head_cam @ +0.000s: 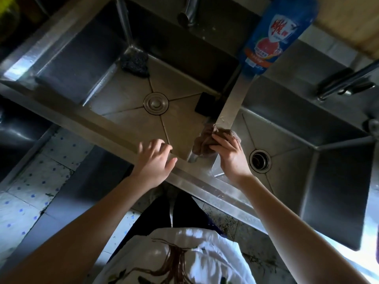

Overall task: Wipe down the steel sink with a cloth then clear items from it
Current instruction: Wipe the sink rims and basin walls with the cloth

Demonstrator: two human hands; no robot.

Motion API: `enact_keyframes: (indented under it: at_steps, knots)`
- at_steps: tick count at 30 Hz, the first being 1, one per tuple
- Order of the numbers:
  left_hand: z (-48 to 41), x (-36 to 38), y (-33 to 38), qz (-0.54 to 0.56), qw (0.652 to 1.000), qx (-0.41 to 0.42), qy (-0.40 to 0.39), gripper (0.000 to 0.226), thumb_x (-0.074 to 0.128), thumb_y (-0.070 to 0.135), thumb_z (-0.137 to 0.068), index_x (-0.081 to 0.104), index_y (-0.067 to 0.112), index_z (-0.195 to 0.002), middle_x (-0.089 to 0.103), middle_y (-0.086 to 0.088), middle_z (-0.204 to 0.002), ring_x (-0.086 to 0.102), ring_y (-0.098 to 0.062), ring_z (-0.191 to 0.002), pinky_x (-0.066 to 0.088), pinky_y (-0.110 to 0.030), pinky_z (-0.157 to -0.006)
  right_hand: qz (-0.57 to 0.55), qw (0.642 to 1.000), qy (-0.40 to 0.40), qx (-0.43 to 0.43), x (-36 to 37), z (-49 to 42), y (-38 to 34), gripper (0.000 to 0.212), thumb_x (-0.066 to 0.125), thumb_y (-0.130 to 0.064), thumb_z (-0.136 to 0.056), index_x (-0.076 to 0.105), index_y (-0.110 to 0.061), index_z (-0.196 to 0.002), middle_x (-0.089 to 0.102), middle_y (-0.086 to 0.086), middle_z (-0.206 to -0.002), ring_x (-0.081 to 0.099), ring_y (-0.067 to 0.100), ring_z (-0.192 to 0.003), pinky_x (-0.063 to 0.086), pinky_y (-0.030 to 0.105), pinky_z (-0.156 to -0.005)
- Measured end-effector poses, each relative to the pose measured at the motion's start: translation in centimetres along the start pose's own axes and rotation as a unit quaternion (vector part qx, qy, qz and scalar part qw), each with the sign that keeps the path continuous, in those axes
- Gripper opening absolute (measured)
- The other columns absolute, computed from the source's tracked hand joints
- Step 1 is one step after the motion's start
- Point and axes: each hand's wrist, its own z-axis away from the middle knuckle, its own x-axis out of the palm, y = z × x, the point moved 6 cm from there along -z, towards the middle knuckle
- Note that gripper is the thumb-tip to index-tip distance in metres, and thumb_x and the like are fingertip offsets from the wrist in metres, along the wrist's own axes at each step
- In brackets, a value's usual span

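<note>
A double steel sink [82, 119] fills the view, its two basins split by a steel divider [231, 99]. My right hand [229, 154] grips a brown cloth [207, 140] and holds it against the near end of the divider. My left hand [155, 160] rests with relaxed fingers on the sink's front rim, holding nothing. In the left basin lie a dark steel-wool scrubber [135, 62] at the far corner and a black sponge [205, 106] against the divider. A blue dish-soap bottle [274, 33] stands on the divider's far end.
A round drain plug [156, 103] sits in the left basin and an open drain [260, 160] in the right one. A tap spout [188, 15] hangs over the back rim. Dark utensil handles [346, 83] lie at the right back edge.
</note>
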Motion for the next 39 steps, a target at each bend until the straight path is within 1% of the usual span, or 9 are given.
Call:
enact_keyframes:
  at_steps: [6, 11, 14, 19, 22, 25, 31, 34, 39]
  knots:
    - [-0.6, 0.8, 1.9, 0.002, 0.999, -0.037, -0.014, 0.031, 0.058, 0.041, -0.083, 0.063, 0.017, -0.102, 0.058, -0.007, -0.104, 0.056, -0.029, -0.091, 0.037, -0.048, -0.089, 0.005, 0.999, -0.006, -0.038, -0.6, -1.9, 2.2, 0.040, 0.068, 0.020, -0.059, 0.076, -0.006, -0.088, 0.069, 0.014, -0.114, 0.061, 0.041, -0.107, 0.043, 0.057, -0.097]
    - [-1.3, 1.8, 3.4, 0.023, 0.996, -0.074, -0.051, 0.039, 0.048, 0.046, -0.088, 0.057, 0.018, -0.113, 0.052, -0.006, -0.113, 0.050, -0.030, -0.107, 0.028, -0.053, -0.103, -0.002, 0.997, -0.026, -0.069, -0.9, -3.5, 4.6, 0.036, 0.066, 0.016, -0.065, 0.075, -0.007, -0.091, 0.067, 0.013, -0.118, 0.059, 0.040, -0.112, 0.040, 0.057, -0.100]
    - [-1.6, 2.2, 4.2, 0.023, 0.994, -0.092, -0.060, 0.040, 0.045, 0.047, -0.089, 0.054, 0.019, -0.116, 0.051, -0.005, -0.116, 0.049, -0.028, -0.112, 0.021, -0.055, -0.107, -0.007, 0.997, -0.038, -0.067, -0.9, -4.7, 6.0, 0.034, 0.065, 0.014, -0.067, 0.075, -0.008, -0.092, 0.066, 0.013, -0.120, 0.056, 0.039, -0.116, 0.039, 0.057, -0.102]
    - [-2.1, 2.2, 5.2, 0.035, 0.993, -0.109, -0.016, 0.033, 0.054, 0.043, -0.086, 0.060, 0.016, -0.104, 0.056, -0.007, -0.105, 0.055, -0.032, -0.097, 0.025, -0.050, -0.099, -0.011, 0.997, -0.071, -0.037, -0.8, -7.5, 8.7, 0.033, 0.065, 0.009, -0.068, 0.075, -0.007, -0.094, 0.065, 0.012, -0.123, 0.053, 0.037, -0.120, 0.040, 0.056, -0.102]
    - [-2.3, 2.3, 5.5, 0.031, 0.992, -0.120, -0.009, 0.037, 0.048, 0.045, -0.084, 0.062, 0.016, -0.100, 0.057, -0.008, -0.099, 0.057, -0.033, -0.091, 0.019, -0.045, -0.096, -0.017, 0.997, -0.071, -0.023, -1.0, -9.7, 10.3, 0.030, 0.058, 0.007, -0.074, 0.074, -0.006, -0.096, 0.064, 0.014, -0.123, 0.052, 0.039, -0.119, 0.041, 0.055, -0.100]
    - [-2.5, 2.4, 5.7, 0.026, 0.991, -0.130, -0.014, 0.041, 0.042, 0.048, -0.084, 0.062, 0.018, -0.103, 0.056, -0.007, -0.098, 0.057, -0.033, -0.090, 0.021, -0.046, -0.098, -0.033, 0.995, -0.085, 0.028, -1.0, -12.0, 12.3, 0.029, 0.055, 0.004, -0.082, 0.073, -0.007, -0.102, 0.059, 0.012, -0.130, 0.045, 0.037, -0.126, 0.037, 0.054, -0.105]
    - [-2.4, 2.7, 6.0, 0.020, 0.990, -0.128, -0.049, 0.048, 0.032, 0.052, -0.085, 0.060, 0.020, -0.108, 0.058, -0.004, -0.098, 0.056, -0.033, -0.090, 0.027, -0.048, -0.100, -0.047, 0.993, -0.085, 0.069, -1.2, -16.1, 14.8, 0.027, 0.052, 0.002, -0.087, 0.071, -0.006, -0.105, 0.052, 0.010, -0.139, 0.039, 0.030, -0.135, 0.029, 0.041, -0.114]
    - [-2.2, 2.6, 5.8, 0.024, 0.991, -0.123, -0.046, 0.043, 0.039, 0.049, -0.086, 0.061, 0.019, -0.107, 0.057, -0.005, -0.098, 0.056, -0.034, -0.088, 0.028, -0.050, -0.100, -0.067, 0.990, -0.088, 0.087, -1.3, -16.2, 14.5, 0.027, 0.053, 0.003, -0.086, 0.070, -0.005, -0.104, 0.055, 0.012, -0.134, 0.044, 0.029, -0.130, 0.031, 0.031, -0.110]
    - [-1.8, 2.7, 5.4, 0.043, 0.990, -0.125, -0.050, 0.033, 0.051, 0.042, -0.088, 0.060, 0.017, -0.107, 0.055, -0.007, -0.100, 0.054, -0.033, -0.091, 0.027, -0.054, -0.104, -0.079, 0.988, -0.104, 0.081, -0.8, -12.8, 12.0, 0.026, 0.057, 0.000, -0.083, 0.071, -0.009, -0.104, 0.061, 0.010, -0.127, 0.049, 0.033, -0.120, 0.039, 0.043, -0.104]
